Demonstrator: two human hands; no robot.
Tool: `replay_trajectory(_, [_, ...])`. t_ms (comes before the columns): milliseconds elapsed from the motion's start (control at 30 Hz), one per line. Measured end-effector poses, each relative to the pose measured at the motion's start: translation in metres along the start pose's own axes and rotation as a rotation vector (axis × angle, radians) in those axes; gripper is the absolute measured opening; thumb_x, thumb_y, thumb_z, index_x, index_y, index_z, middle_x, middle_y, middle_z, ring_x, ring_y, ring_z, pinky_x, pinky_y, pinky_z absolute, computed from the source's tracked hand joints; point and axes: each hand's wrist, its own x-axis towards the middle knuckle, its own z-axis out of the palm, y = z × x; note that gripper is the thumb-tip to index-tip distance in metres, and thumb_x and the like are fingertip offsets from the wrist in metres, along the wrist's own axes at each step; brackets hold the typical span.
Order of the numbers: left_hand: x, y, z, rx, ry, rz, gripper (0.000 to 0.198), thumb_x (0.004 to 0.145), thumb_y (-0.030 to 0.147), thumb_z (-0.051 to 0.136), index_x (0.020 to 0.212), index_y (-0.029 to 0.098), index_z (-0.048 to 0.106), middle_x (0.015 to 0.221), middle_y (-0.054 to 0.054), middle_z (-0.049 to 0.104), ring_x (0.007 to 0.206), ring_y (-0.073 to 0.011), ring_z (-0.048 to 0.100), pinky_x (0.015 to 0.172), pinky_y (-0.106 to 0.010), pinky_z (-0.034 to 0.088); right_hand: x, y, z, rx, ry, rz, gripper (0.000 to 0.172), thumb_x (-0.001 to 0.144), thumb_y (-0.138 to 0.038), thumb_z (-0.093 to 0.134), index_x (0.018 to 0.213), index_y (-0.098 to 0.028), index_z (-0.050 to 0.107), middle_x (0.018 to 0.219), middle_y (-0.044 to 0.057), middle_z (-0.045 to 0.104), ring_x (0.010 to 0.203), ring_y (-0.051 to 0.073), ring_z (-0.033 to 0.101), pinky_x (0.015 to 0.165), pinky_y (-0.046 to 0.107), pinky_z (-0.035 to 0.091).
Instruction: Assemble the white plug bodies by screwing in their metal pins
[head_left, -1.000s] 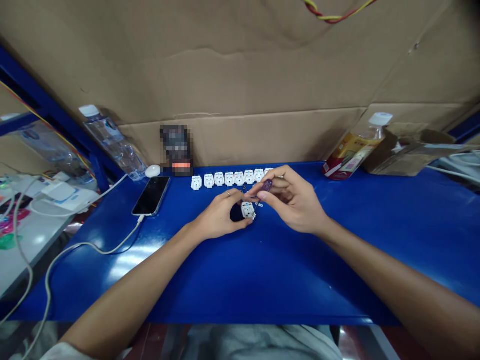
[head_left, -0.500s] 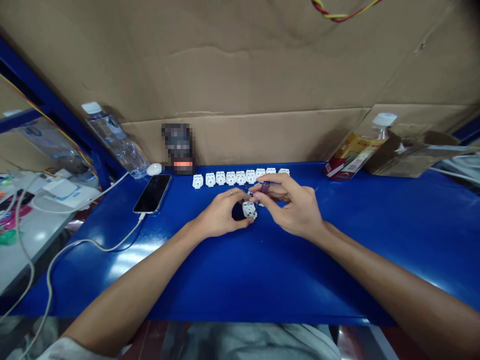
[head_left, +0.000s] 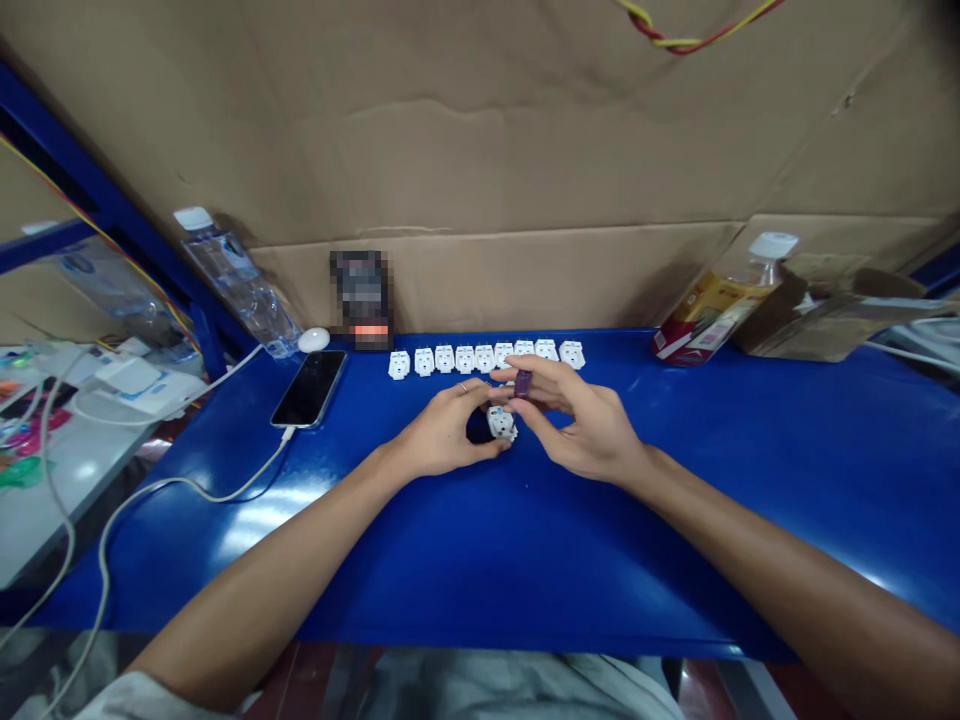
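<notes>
My left hand (head_left: 444, 432) lies on the blue table with thumb and fingers closed around a small white plastic part (head_left: 501, 422), whose upper face shows dark openings. Just right of it, my right hand (head_left: 592, 425) pinches a small tool with a purple handle (head_left: 523, 384). The tool's tip is hidden by the fingers, so I cannot tell whether it touches the part. Behind both hands stands a row of several similar white plastic parts (head_left: 465, 358), partly covered by my right fingers.
Left on the blue table (head_left: 525, 560) lie a phone (head_left: 309, 388) with a white cable (head_left: 199, 485) and a white rounded object (head_left: 313, 340). A clear bottle (head_left: 244, 285) leans behind. At the right are a yellow-labelled bottle (head_left: 716, 305) and a cardboard box (head_left: 802, 330).
The purple handle has turned more upright in my right fingers, and its thin shaft no longer shows. My left hand keeps its hold on the white part. The camera view has shifted slightly.
</notes>
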Motion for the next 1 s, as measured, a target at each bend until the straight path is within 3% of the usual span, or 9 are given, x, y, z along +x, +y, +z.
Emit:
replay_trajectory(100, [0.0,-0.0001,0.0007,-0.013,0.004,0.011,0.055,0.088,0.035,0.078,0.139,0.025,0.059,0.135,-0.009,0.066,0.122,-0.0263,0.067,0.107,-0.047,0.055,0.0011,-0.0017,-0.0006,0.09,-0.033,0.006,0.054,0.102,-0.021,0.061,0.153,-0.032,0.049,0.146,0.008,0.066,0.125,0.025,0.072,0.103,0.046,0.066])
replay_trajectory(233, [-0.0001,0.0004,0.0008,0.009,0.002,-0.012,0.042,0.088,0.037,0.079,0.125,0.021,0.065,0.12,-0.008,0.069,0.114,-0.0258,0.068,0.102,-0.045,0.057,0.0014,-0.0014,-0.0015,0.003,0.084,-0.065,0.047,0.095,-0.021,0.073,0.14,-0.034,0.065,0.128,0.005,0.074,0.112,0.023,0.075,0.091,0.042,0.071])
replay_trajectory(367, [-0.0002,-0.0002,0.0012,0.013,-0.003,-0.003,0.057,0.089,0.038,0.079,0.14,0.025,0.058,0.127,-0.008,0.067,0.117,-0.0262,0.067,0.104,-0.046,0.056,0.0006,0.0001,-0.0013,0.123,0.03,0.019,0.052,0.101,-0.02,0.064,0.15,-0.033,0.053,0.135,0.007,0.072,0.115,0.023,0.075,0.1,0.047,0.067])
replay_trajectory(567, [-0.0002,-0.0008,0.0021,0.01,-0.004,0.001,0.047,0.089,0.037,0.078,0.131,0.022,0.063,0.123,-0.008,0.068,0.115,-0.0255,0.067,0.102,-0.045,0.056,0.001,-0.0003,-0.0029,0.035,0.078,-0.052,0.047,0.096,-0.021,0.071,0.14,-0.035,0.065,0.127,0.005,0.074,0.11,0.024,0.075,0.09,0.043,0.071])
replay_trajectory(700, [-0.0001,0.0005,0.0015,0.011,-0.002,-0.003,0.063,0.089,0.036,0.078,0.147,0.026,0.054,0.129,-0.008,0.066,0.117,-0.0257,0.067,0.105,-0.047,0.055,0.0018,-0.0013,-0.0042,0.138,0.007,0.009,0.053,0.101,-0.019,0.062,0.151,-0.035,0.053,0.142,0.006,0.068,0.12,0.024,0.073,0.102,0.048,0.067])
replay_trajectory(833, [0.0005,0.0015,0.0002,-0.005,-0.021,0.002,0.045,0.09,0.034,0.077,0.132,0.023,0.063,0.123,-0.008,0.068,0.116,-0.0259,0.067,0.104,-0.047,0.055,0.0032,-0.0017,-0.006,0.018,0.074,-0.084,0.048,0.094,-0.02,0.074,0.138,-0.038,0.068,0.133,0.005,0.071,0.113,0.026,0.074,0.092,0.045,0.07])
replay_trajectory(1000, [0.0,0.0,0.0007,0.001,-0.004,-0.004,0.05,0.089,0.038,0.078,0.134,0.024,0.062,0.126,-0.009,0.067,0.116,-0.0265,0.067,0.103,-0.048,0.056,0.0027,-0.0005,-0.0051,0.095,0.069,-0.016,0.051,0.098,-0.022,0.069,0.146,-0.036,0.062,0.129,0.005,0.075,0.108,0.024,0.076,0.092,0.045,0.07])
